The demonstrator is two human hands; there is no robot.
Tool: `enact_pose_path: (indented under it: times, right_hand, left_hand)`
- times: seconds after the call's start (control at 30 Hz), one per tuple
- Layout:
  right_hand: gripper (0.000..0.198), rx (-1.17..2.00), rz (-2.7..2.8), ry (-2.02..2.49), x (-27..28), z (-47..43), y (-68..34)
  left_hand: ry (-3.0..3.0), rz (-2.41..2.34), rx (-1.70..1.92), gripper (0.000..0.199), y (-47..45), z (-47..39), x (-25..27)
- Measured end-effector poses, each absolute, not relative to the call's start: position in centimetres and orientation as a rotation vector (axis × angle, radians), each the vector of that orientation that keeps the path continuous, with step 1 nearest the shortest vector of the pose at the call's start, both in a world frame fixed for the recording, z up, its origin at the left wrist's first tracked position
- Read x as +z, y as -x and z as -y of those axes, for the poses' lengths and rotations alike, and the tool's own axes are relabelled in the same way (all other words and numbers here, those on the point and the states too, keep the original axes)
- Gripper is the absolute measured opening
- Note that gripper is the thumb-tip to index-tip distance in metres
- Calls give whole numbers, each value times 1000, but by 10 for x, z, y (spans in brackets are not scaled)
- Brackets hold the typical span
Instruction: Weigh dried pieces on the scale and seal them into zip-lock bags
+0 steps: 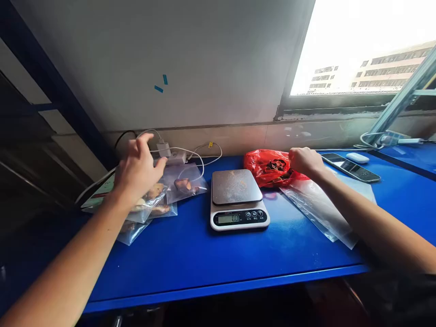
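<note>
My left hand (138, 170) is over the left side of the table with fingers spread and nothing in it. Beneath it lie several clear zip bags (155, 206) holding brownish pieces; one flatter bag (187, 181) lies to its right. My right hand (304, 160) is closed at the right edge of a red plastic bag (255, 163), gripping it. Dark dried pieces (276, 165) show in the bag's opening. Between my hands stands a white kitchen scale (238, 209) with a bare, slightly speckled metal plate; its display appears to read 0.0.
Empty-looking clear bags (327, 213) lie under my right forearm. A phone (350, 167) and a white earbud case (357, 157) are farther right. A white charger (163, 150) with cables sits against the wall. The blue table's (204, 263) front edge runs below.
</note>
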State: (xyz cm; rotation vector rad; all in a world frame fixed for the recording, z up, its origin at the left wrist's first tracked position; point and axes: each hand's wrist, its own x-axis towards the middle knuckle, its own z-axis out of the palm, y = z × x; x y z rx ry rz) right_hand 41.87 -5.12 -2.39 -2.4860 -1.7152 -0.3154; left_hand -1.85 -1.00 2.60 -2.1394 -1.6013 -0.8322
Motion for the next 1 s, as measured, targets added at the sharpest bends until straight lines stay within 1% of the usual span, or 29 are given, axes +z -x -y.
enact_pose_path:
  times: [0.13,0.2,0.3,0.4,0.53,0.6,0.63,0.7,0.8,0.87,0.93,1.0]
  right_hand:
    - [36,-284,1615,2554,-31,50,-420]
    - [38,-260,1629,2542,-35,52,-420]
    - [37,-306,1648,2469,-37,53,-416]
    - [34,-412,1610,2362,-30,58,-409]
    - [33,-514,1535,2195,-11,74,-404]
    - [35,-517,1505,2080,-2,82,-405]
    - [37,-464,1497,2010,1,85,-406]
    - [37,-258,1529,1883,1,88,-408]
    - [23,149,1710,1758,-9,85,-404]
    - [19,323,1778,1699,-17,82,-400]
    - [23,395,1752,1672,-21,80,-398]
    - [28,362,1670,1712,-22,79,-403]
  left_hand:
    - [2280,1424,-555,44,-4,42,11]
    - [2424,1329,-435,41,-15,56,8]
    - [2623,1198,-275,41,-26,71,3]
    - [2734,1116,-194,42,-32,80,0]
    - [2787,1141,-162,43,-31,79,-2]
    - [2810,1185,-143,47,-29,75,-3]
    - [2819,1216,-141,50,-28,73,-4]
    - [2818,1289,-133,57,-26,69,-6]
    - [2771,1413,-15,65,-23,64,-7]
    - [2739,1494,145,66,-21,63,-8]
    - [2726,1533,253,67,-20,63,-8]
    - [2726,1527,277,67,-20,65,-8]
